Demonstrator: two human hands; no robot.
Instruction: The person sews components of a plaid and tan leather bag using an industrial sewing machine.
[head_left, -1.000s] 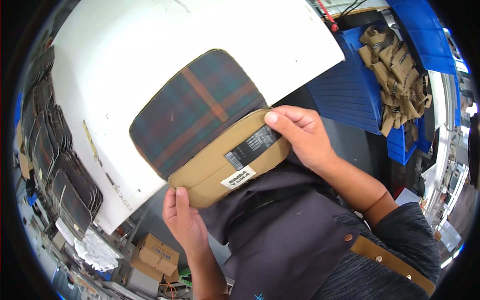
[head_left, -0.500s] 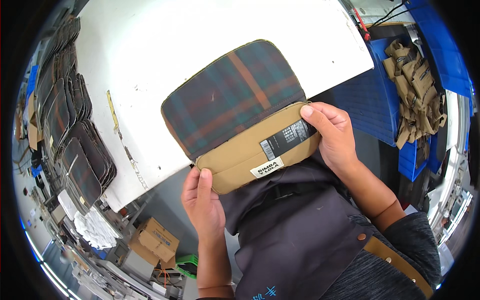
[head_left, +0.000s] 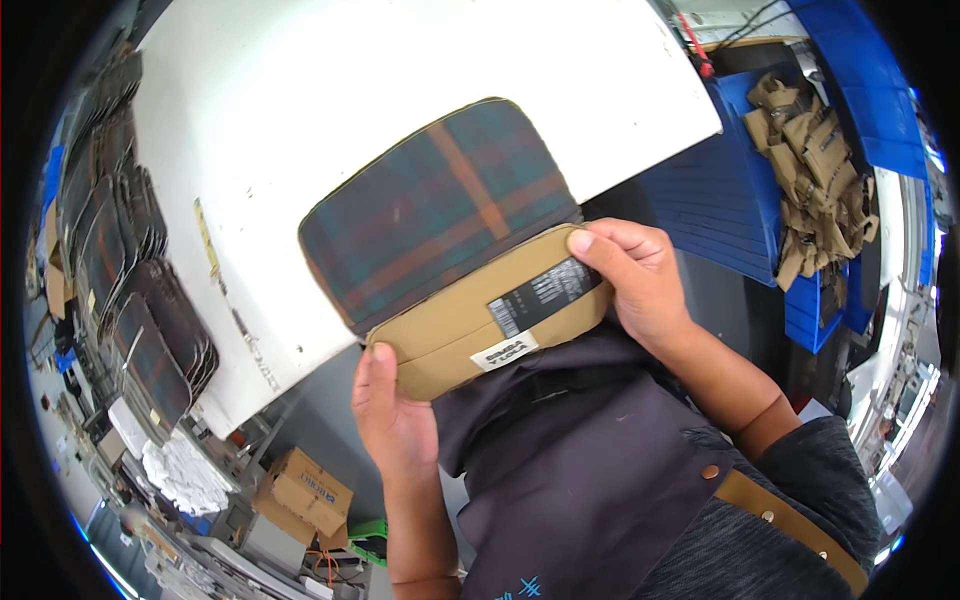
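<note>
A tan fabric piece (head_left: 445, 355) with a dark label (head_left: 540, 298) and a small white patch (head_left: 503, 350) is held open between my hands. Its joined dark plaid flap (head_left: 420, 200) lies spread on the white table edge. My left hand (head_left: 395, 410) pinches the left end, thumb on top. My right hand (head_left: 640, 280) grips the right end, thumb pressed on the tan face. The fingers under the piece are partly hidden.
Stacks of dark plaid pieces (head_left: 160, 340) line the left of the white table (head_left: 220, 120). At right, a blue bin (head_left: 710, 210) holds tan fabric pieces (head_left: 810, 170). A dark apron (head_left: 580, 470) covers my lap. A cardboard box (head_left: 310, 490) sits below left.
The scene shifted right and up a second to half a second ago, then slightly back down and left. Both hands keep hold of the same piece, which looks little changed.
</note>
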